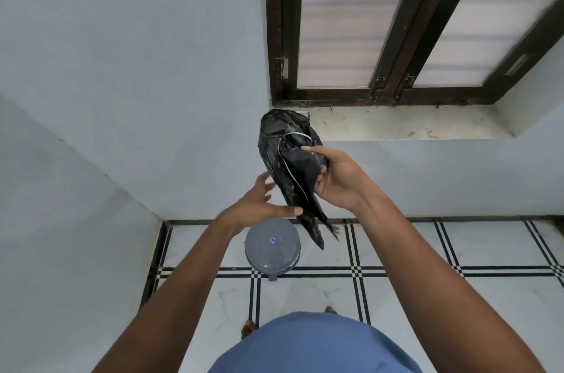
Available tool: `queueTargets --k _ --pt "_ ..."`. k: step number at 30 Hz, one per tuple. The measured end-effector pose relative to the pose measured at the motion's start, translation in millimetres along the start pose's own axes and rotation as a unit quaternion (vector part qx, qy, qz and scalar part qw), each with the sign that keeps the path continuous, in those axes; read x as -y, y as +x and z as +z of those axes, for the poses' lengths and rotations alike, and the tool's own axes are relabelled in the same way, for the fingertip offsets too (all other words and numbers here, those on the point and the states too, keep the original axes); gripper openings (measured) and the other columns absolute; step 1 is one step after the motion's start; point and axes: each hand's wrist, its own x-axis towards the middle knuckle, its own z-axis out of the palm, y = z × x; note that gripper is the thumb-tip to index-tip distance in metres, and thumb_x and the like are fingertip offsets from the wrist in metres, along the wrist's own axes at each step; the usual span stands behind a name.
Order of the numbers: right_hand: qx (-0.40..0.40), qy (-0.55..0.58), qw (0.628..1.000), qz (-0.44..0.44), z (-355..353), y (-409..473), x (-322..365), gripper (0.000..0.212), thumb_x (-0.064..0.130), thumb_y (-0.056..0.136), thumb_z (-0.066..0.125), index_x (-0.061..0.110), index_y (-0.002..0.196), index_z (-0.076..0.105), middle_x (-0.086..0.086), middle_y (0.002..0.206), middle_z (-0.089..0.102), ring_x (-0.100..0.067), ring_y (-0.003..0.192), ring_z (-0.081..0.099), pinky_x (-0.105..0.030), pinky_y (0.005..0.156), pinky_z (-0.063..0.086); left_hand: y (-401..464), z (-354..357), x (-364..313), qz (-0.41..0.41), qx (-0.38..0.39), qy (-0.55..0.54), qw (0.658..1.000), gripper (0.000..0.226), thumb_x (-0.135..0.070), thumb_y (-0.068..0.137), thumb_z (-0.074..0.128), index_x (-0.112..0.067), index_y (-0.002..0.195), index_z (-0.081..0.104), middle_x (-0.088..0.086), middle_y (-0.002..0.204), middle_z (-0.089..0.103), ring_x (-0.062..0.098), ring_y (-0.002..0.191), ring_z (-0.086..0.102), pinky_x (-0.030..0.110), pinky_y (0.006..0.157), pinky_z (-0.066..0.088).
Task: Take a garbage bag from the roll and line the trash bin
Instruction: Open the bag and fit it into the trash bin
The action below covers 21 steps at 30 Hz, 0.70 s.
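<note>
The roll of garbage bags point(287, 155) is held up in the air, in front of the wall below the window sill, with a loose black tail hanging down. The right hand point(338, 180) grips the roll with curled fingers. The left hand point(259, 204) is spread, fingers straight; its thumb seems to touch the tail, though motion blur makes this uncertain. The step is separating one bag. Next, the left hand must pinch the tail and tear it free. The trash bin point(272, 247) stands on the floor below, lid closed.
</note>
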Motion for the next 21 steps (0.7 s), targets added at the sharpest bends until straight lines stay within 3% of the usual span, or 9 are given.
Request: queueTargets --k 2,4,7,10,12,14,18,20,21 --pt "0.019 0.045 0.999 -0.007 4 -4 7 0.012 0.018 0.098 0.077 0.015 0.086 0.075 0.006 0.062 0.066 -0.006 0.049 0.06 -0.016 0.05 0.05 -2 2 -4 0.012 0.033 -0.005 0.999 0.056 -0.022 0.094 0.088 -0.006 0.143 0.066 0.009 0.13 0.079 0.021 0.119 0.076 0.046 0.116 0.054" --pt "-0.007 0.042 0.998 -0.041 5 -8 12 0.026 0.041 0.098 0.079 0.015 0.1 0.078 0.001 0.083 0.076 -0.01 0.065 0.07 -0.022 0.063 0.058 -3 5 -4 0.023 0.029 -0.098 0.995 0.026 -0.014 0.103 0.074 0.003 0.123 0.075 0.023 0.116 0.08 0.029 0.105 0.079 0.047 0.108 0.06" --pt "-0.048 -0.217 0.974 -0.031 -2 -11 -3 0.088 0.093 0.077 0.064 0.027 0.134 0.073 0.003 0.127 0.079 -0.018 0.117 0.074 -0.042 0.104 0.057 0 2 -7 0.028 0.014 -0.267 0.963 0.033 -0.016 0.109 0.063 0.007 0.131 0.071 0.023 0.118 0.076 0.032 0.107 0.072 0.046 0.103 0.063" --pt "-0.024 -0.377 0.925 0.033 -15 -13 -37 0.075 0.079 0.081 0.081 0.025 0.133 0.074 -0.001 0.126 0.082 -0.028 0.122 0.075 -0.053 0.11 0.059 5 -3 -13 0.026 -0.067 -0.374 0.925 0.023 -0.016 0.11 0.06 -0.002 0.112 0.078 0.014 0.106 0.076 0.024 0.094 0.071 0.038 0.089 0.068" --pt "-0.013 -0.378 0.925 0.036 -24 -9 -53 0.048 0.044 0.093 0.089 0.009 0.124 0.08 -0.012 0.118 0.084 -0.034 0.114 0.08 -0.053 0.106 0.062 4 -8 -17 0.023 -0.113 -0.394 0.912 0.023 -0.02 0.111 0.06 -0.008 0.102 0.077 0.011 0.1 0.076 0.022 0.086 0.071 0.033 0.074 0.067" --pt "-0.029 -0.322 0.946 0.029 -26 -4 -63 0.035 0.025 0.098 0.083 -0.003 0.119 0.081 -0.023 0.119 0.082 -0.046 0.117 0.077 -0.059 0.11 0.059 0 -11 -17 0.009 -0.123 -0.372 0.92 0.029 -0.04 0.11 0.062 -0.015 0.1 0.074 0.006 0.103 0.078 0.019 0.086 0.075 0.033 0.077 0.064" --pt "-0.128 -0.244 0.961 -0.031 -21 7 -73 0.033 0.026 0.095 0.077 0.002 0.118 0.08 -0.018 0.111 0.084 -0.038 0.108 0.081 -0.062 0.106 0.061 -16 -5 -14 -0.044 -0.071 -0.165 0.983 0.094 -0.085 0.071 0.081 -0.026 0.14 0.057 0.004 0.133 0.072 0.017 0.109 0.076 0.047 0.098 0.064" --pt "-0.186 -0.236 0.952 -0.051 -14 8 -71 0.048 0.039 0.08 0.08 0.004 0.114 0.081 -0.018 0.106 0.084 -0.042 0.107 0.081 -0.052 0.092 0.065 -22 -1 -10 -0.028 -0.043 -0.081 0.995 0.109 -0.07 0.063 0.096 -0.032 0.148 0.038 0.008 0.137 0.061 0.02 0.113 0.075 0.045 0.098 0.065" --pt "-0.214 -0.223 0.949 -0.057 -12 8 -69 0.054 0.041 0.076 0.081 0.001 0.112 0.08 -0.019 0.105 0.084 -0.041 0.105 0.08 -0.048 0.09 0.064 -24 1 -7 -0.016 -0.033 -0.065 0.997 0.102 -0.058 0.068 0.1 -0.029 0.147 0.043 0.008 0.135 0.063 0.023 0.114 0.076 0.041 0.094 0.066"
